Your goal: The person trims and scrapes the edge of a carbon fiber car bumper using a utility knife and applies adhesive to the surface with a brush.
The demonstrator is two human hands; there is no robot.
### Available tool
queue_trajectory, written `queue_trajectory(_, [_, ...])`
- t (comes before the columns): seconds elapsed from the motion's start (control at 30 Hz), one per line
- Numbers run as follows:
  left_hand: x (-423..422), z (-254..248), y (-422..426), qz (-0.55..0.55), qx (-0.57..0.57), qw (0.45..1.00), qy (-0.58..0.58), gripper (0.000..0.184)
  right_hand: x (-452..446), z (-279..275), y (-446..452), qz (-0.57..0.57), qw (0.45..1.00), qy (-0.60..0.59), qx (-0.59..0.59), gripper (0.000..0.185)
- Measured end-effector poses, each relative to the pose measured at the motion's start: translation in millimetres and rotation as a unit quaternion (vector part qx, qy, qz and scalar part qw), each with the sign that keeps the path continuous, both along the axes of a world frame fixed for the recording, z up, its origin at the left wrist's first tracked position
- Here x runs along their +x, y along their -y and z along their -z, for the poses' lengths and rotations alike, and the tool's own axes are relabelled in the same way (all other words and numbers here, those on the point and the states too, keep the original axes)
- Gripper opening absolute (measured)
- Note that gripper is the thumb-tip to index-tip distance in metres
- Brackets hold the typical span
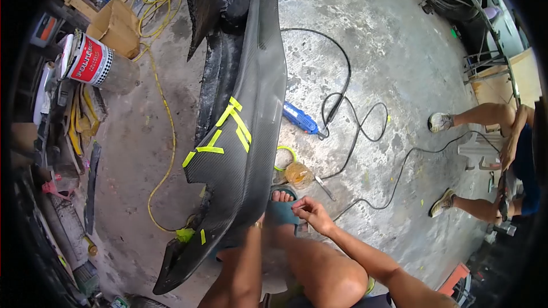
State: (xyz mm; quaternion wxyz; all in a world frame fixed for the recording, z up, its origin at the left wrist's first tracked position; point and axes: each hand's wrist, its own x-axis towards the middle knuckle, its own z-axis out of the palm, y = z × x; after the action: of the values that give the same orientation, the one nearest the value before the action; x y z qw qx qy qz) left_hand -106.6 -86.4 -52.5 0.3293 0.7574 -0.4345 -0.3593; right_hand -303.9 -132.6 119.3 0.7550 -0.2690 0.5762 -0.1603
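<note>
A long dark carbon-fibre panel (257, 97) runs from the top of the view down to the lower left, with strips of yellow-green tape (210, 149) stuck on its surface. My left hand (261, 221) is at the panel's lower right edge, mostly hidden behind it, so its fingers do not show. Right of the panel, above my sandalled foot (282, 195), my right hand (311, 214) is closed in a pinch on a small pinkish thing that I cannot make out. Beyond it on the floor lie a tape roll (294, 151), a brownish roll (299, 175) and a blade-like tool (325, 188).
A blue power tool (301, 117) with a black cable (349, 80) lies on the floor. A yellow hose (169, 137), a bucket (90, 60) and a cardboard box (117, 25) are on the left. Another person (514, 154) sits at the right.
</note>
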Motion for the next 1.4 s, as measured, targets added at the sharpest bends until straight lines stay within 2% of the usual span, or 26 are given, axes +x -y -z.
queue_trajectory(0.07, [13.4, -10.3, -15.7, -0.004, -0.047, 0.999, 0.02, 0.025, 22.9, -6.0, 8.3, -0.057, 0.991, -0.069, -0.105, 0.015])
queue_trajectory(0.1, [16.4, -15.4, -21.9, -0.006, -0.064, 0.998, 0.027, 0.025, 31.9, 18.3, -1.8, -0.039, 0.98, -0.071, -0.184, 0.016])
queue_trajectory(0.13, [14.9, -32.8, -23.5, -0.006, -0.061, 0.998, 0.031, 0.025, 39.7, 22.0, -4.8, -0.039, 0.98, -0.067, -0.181, 0.016])
queue_trajectory(0.17, [10.3, -64.3, -19.1, -0.072, 0.029, 0.991, -0.105, 0.024, 47.5, 24.0, -4.4, -0.035, 0.979, -0.075, -0.185, 0.016])
queue_trajectory(0.2, [7.6, -79.1, -20.1, -0.136, 0.118, 0.954, -0.238, 0.025, 51.6, 29.3, -7.3, -0.031, 0.978, -0.083, -0.189, 0.016])
queue_trajectory(0.27, [5.2, -73.1, -28.5, -0.164, 0.085, 0.941, -0.282, 0.026, 55.0, 37.7, -13.1, -0.029, 0.976, -0.072, -0.203, 0.017])
queue_trajectory(0.33, [0.9, -84.3, -29.4, -0.224, 0.049, 0.892, -0.39, 0.029, 55.1, 42.6, -20.4, -0.039, 0.96, -0.094, -0.26, 0.021])
queue_trajectory(0.37, [-1.5, -89.6, -28.1, -0.221, 0.049, 0.893, -0.389, 0.029, 54.2, 45.0, -22.6, -0.036, 0.96, -0.094, -0.261, 0.021])
queue_trajectory(0.53, [-10.8, -108.7, -18.7, -0.286, -0.007, 0.822, -0.492, 0.022, 51.5, 40.9, -22.8, -0.07, 0.934, -0.146, -0.317, 0.021])
queue_trajectory(0.67, [-15.4, -116.4, -15.7, -0.323, 0.001, 0.809, -0.49, 0.018, 43.9, 33.6, -17.7, -0.121, 0.919, -0.144, -0.348, 0.019])
queue_trajectory(0.73, [-9.9, -112.2, -17.9, -0.276, 0.071, 0.803, -0.523, 0.017, 41.4, 39.3, -20.1, -0.217, 0.871, -0.188, -0.398, 0.019])
queue_trajectory(0.77, [-7.7, -110.7, -19.5, -0.277, 0.071, 0.804, -0.522, 0.017, 39.2, 41.4, -21.7, -0.217, 0.872, -0.187, -0.397, 0.019])
queue_trajectory(0.83, [-5.1, -111.4, -18.3, -0.239, 0.098, 0.829, -0.496, 0.019, 34.7, 42.3, -21.7, -0.285, 0.812, -0.227, -0.455, 0.019])
queue_trajectory(0.87, [-4.2, -112.0, -16.8, -0.238, 0.096, 0.829, -0.497, 0.019, 34.3, 42.5, -21.6, -0.284, 0.811, -0.228, -0.457, 0.019])
queue_trajectory(0.93, [-3.7, -115.3, -9.9, -0.211, 0.097, 0.868, -0.44, 0.022, 32.6, 37.5, -17.3, -0.336, 0.709, -0.272, -0.558, 0.022])
queue_trajectory(0.97, [-1.8, -102.2, -11.1, -0.208, 0.093, 0.868, -0.442, 0.022, 32.3, 34.7, -14.7, -0.346, 0.718, -0.264, -0.544, 0.023])
queue_trajectory(1.0, [2.0, -73.7, -18.8, -0.271, 0.083, 0.857, -0.43, 0.026, 30.2, 26.1, -11.9, -0.344, 0.715, -0.268, -0.547, 0.023])
queue_trajectory(1.03, [2.5, -75.3, -9.4, -0.332, 0.074, 0.843, -0.417, 0.029, 25.3, 18.0, -11.9, -0.357, 0.731, -0.263, -0.518, 0.023])
queue_trajectory(1.07, [5.4, -81.5, -9.2, -0.405, 0.072, 0.763, -0.499, 0.035, 19.5, 10.2, -11.8, -0.371, 0.747, -0.259, -0.487, 0.023])
queue_trajectory(1.1, [12.0, -63.3, -14.3, -0.427, 0.057, 0.793, -0.431, 0.036, 10.7, 11.6, -16.9, -0.355, 0.778, -0.261, -0.448, 0.02])
queue_trajectory(1.13, [16.6, -49.0, -19.0, -0.45, 0.04, 0.816, -0.36, 0.036, 0.0, 7.4, -19.9, -0.358, 0.773, -0.265, -0.451, 0.02])
queue_trajectory(1.17, [19.8, -42.3, -19.6, -0.455, 0.032, 0.836, -0.305, 0.036, -10.2, 1.6, -21.8, -0.301, 0.831, -0.244, -0.399, 0.018])
queue_trajectory(1.2, [23.3, -43.6, -19.1, -0.427, 0.018, 0.87, -0.246, 0.035, -19.1, -3.5, -21.6, -0.24, 0.882, -0.219, -0.342, 0.016])
queue_trajectory(1.27, [25.0, -46.2, -21.8, -0.354, -0.002, 0.925, -0.134, 0.034, -35.8, -5.9, -12.9, -0.198, 0.871, -0.244, -0.378, 0.012])
queue_trajectory(1.33, [24.1, -57.3, -26.7, -0.274, -0.024, 0.96, -0.045, 0.033, -44.8, -27.1, 5.5, -0.077, 0.966, -0.23, -0.093, 0.01])
queue_trajectory(1.4, [23.2, -72.9, -32.9, -0.21, -0.05, 0.976, 0.023, 0.032, -56.9, -9.3, 7.7, -0.092, 0.954, -0.257, -0.125, 0.012])
